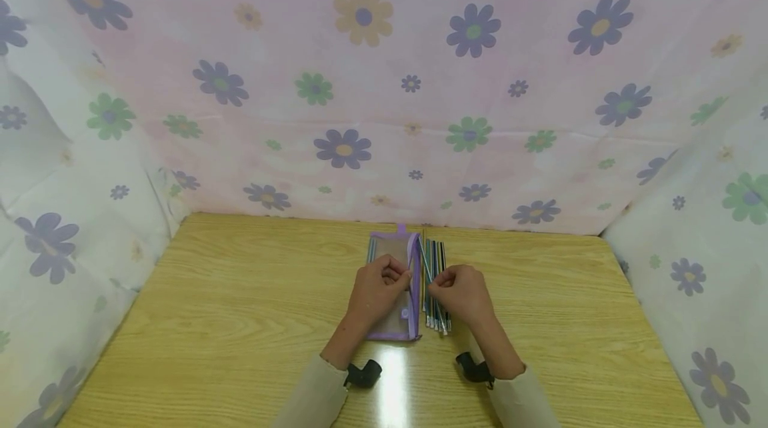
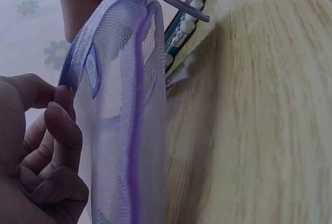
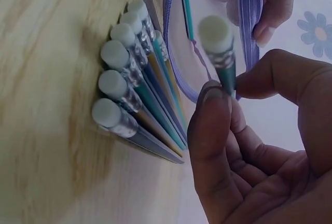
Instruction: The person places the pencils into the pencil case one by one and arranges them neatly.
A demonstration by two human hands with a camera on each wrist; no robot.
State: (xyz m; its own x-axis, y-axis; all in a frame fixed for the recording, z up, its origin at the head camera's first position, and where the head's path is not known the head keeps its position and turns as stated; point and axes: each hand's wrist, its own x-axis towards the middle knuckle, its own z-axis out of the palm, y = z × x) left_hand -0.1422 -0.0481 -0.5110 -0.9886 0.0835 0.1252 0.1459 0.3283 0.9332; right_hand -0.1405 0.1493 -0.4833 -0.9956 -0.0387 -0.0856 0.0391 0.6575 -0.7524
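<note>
A mesh zip pencil case (image 1: 383, 335) with purple edging lies upright in front of me, its zipped side spread apart. My left hand (image 1: 375, 291) pinches the zipper edge between thumb and forefinger; in the left wrist view the zipper band (image 2: 78, 60) lifts away from the far side. Between right thumb and forefinger, my right hand (image 1: 467, 293) holds a teal pencil (image 3: 226, 76), its white eraser facing the right wrist camera. Its other end slants toward the case's opening. Several eraser-tipped pencils (image 3: 148, 86) lie side by side right of the case. At least one teal pencil (image 3: 185, 6) shows inside it.
The wood-grain table (image 1: 240, 295) spreads out on both sides. A flowered cloth (image 1: 384, 101) hangs behind it and along both sides. Black wrist cameras (image 1: 363, 373) are strapped below both hands. A purple loop (image 1: 401, 229) sticks out from the case's far end.
</note>
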